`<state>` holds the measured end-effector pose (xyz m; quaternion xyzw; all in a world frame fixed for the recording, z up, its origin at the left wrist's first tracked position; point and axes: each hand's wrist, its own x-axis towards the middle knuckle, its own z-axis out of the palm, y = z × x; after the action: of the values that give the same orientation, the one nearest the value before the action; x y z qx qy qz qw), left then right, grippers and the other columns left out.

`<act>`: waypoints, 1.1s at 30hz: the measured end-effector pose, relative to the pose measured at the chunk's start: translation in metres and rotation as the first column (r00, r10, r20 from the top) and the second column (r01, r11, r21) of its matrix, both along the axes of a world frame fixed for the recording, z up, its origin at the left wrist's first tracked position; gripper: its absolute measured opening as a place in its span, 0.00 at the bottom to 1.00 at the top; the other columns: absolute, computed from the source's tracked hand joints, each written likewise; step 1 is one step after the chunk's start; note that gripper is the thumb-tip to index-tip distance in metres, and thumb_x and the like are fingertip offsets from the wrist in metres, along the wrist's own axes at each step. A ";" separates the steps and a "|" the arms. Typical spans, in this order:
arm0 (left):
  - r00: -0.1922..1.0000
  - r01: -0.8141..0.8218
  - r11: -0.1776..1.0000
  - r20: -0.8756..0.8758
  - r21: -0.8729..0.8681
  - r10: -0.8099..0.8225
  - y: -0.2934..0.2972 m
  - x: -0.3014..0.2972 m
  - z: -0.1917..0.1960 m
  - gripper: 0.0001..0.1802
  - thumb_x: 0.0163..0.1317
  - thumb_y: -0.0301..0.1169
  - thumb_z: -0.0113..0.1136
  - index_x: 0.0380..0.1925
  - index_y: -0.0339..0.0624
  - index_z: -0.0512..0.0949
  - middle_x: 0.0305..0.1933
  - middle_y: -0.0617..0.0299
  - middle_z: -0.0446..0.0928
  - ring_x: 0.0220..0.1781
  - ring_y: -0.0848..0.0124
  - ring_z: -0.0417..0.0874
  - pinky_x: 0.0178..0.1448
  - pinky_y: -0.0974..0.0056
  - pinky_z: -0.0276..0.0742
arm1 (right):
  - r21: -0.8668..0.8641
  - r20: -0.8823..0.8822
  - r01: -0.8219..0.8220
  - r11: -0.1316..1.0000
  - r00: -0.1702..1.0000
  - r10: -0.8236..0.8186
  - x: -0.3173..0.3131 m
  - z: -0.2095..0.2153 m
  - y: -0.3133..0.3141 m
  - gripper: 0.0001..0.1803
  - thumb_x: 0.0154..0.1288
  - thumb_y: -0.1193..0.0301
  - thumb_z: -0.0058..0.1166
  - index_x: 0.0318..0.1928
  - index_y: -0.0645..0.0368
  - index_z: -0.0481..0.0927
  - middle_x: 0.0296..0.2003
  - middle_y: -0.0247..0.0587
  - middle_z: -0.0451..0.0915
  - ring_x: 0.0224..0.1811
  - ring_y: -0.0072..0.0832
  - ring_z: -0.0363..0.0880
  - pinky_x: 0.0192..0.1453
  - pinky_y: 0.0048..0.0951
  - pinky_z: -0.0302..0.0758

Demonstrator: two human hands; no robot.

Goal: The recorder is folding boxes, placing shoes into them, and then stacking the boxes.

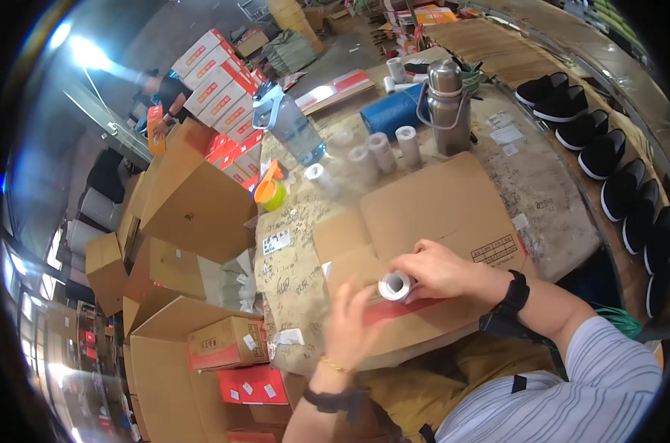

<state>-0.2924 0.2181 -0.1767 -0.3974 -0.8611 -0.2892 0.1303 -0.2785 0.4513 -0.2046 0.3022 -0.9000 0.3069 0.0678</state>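
A roll of white labels with a hollow core is gripped by my right hand, fingers closed round its far side. Just left of the roll, motion smears my left hand, so whether its fingers hold anything is unclear. Both hands are over a brown cardboard carton lying on the paper-covered table, with its flaps folded shut and a red band along its near side. More white rolls stand beyond the carton, among them one roll close to the steel flask.
A steel flask, a blue roll, a clear water jug and a tape dispenser stand on the table. Open cartons crowd the left. Black shoes line a rack at right. A person handles an orange box beyond.
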 end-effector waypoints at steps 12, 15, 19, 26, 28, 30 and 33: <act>0.869 0.029 0.955 0.465 0.296 -0.171 0.046 -0.025 -0.036 0.11 0.66 0.34 0.51 0.38 0.37 0.74 0.47 0.52 0.74 0.42 0.61 0.78 0.47 0.61 0.73 | -0.120 -0.498 0.146 0.982 0.847 -0.187 0.013 0.004 0.012 0.10 0.49 0.62 0.60 0.23 0.52 0.75 0.20 0.27 0.70 0.26 0.28 0.73 0.39 0.28 0.65; 0.389 -0.285 0.825 0.846 0.488 -0.365 0.055 -0.031 -0.026 0.13 0.70 0.40 0.46 0.42 0.42 0.73 0.43 0.61 0.78 0.43 0.70 0.80 0.45 0.63 0.78 | -0.389 -0.530 0.148 0.909 0.772 -0.352 0.009 -0.001 0.026 0.06 0.48 0.70 0.61 0.23 0.52 0.75 0.21 0.29 0.73 0.24 0.27 0.72 0.33 0.29 0.65; 0.505 -0.578 0.646 0.841 0.498 -0.196 0.044 -0.096 -0.014 0.13 0.70 0.39 0.46 0.44 0.42 0.72 0.44 0.59 0.76 0.42 0.67 0.79 0.45 0.61 0.76 | -0.810 0.074 0.402 0.427 0.793 -0.605 0.009 -0.041 0.050 0.05 0.48 0.73 0.61 0.25 0.54 0.77 0.22 0.36 0.76 0.24 0.35 0.72 0.32 0.35 0.68; 0.930 -0.327 0.895 -0.064 0.302 0.361 0.078 -0.206 -0.038 0.10 0.62 0.33 0.57 0.37 0.37 0.79 0.55 0.45 0.65 0.53 0.58 0.72 0.53 0.57 0.69 | -0.421 -0.054 0.454 0.785 0.852 -0.521 0.001 -0.065 0.044 0.10 0.48 0.67 0.62 0.31 0.53 0.76 0.23 0.36 0.78 0.27 0.34 0.77 0.34 0.36 0.68; 0.918 -0.345 0.901 -0.104 0.265 0.382 0.097 -0.224 -0.036 0.09 0.59 0.30 0.59 0.37 0.37 0.79 0.56 0.44 0.64 0.53 0.55 0.71 0.55 0.58 0.68 | -0.420 -0.052 0.462 0.782 0.847 -0.528 -0.001 -0.067 0.045 0.09 0.49 0.68 0.61 0.31 0.53 0.76 0.23 0.36 0.78 0.27 0.32 0.77 0.33 0.35 0.68; 0.908 -0.358 0.904 -0.138 0.232 0.395 0.113 -0.236 -0.045 0.10 0.55 0.28 0.61 0.37 0.38 0.79 0.57 0.44 0.63 0.54 0.52 0.71 0.58 0.60 0.67 | -0.411 -0.049 0.477 0.777 0.840 -0.541 0.002 -0.067 0.050 0.08 0.49 0.69 0.59 0.31 0.53 0.76 0.23 0.35 0.78 0.28 0.31 0.78 0.33 0.34 0.67; 0.913 -0.408 0.897 0.062 0.172 0.403 0.098 -0.258 -0.061 0.14 0.52 0.24 0.63 0.40 0.42 0.79 0.56 0.43 0.62 0.55 0.50 0.69 0.59 0.57 0.67 | -0.431 -0.015 0.449 0.783 0.864 -0.503 0.001 -0.062 0.044 0.08 0.49 0.71 0.57 0.33 0.53 0.76 0.23 0.36 0.78 0.30 0.34 0.78 0.33 0.35 0.68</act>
<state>-0.5505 0.3158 -0.2377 -0.1922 -0.8966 -0.3376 0.2126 -0.2779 0.4953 -0.2669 0.0628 -0.8548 0.4427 0.2634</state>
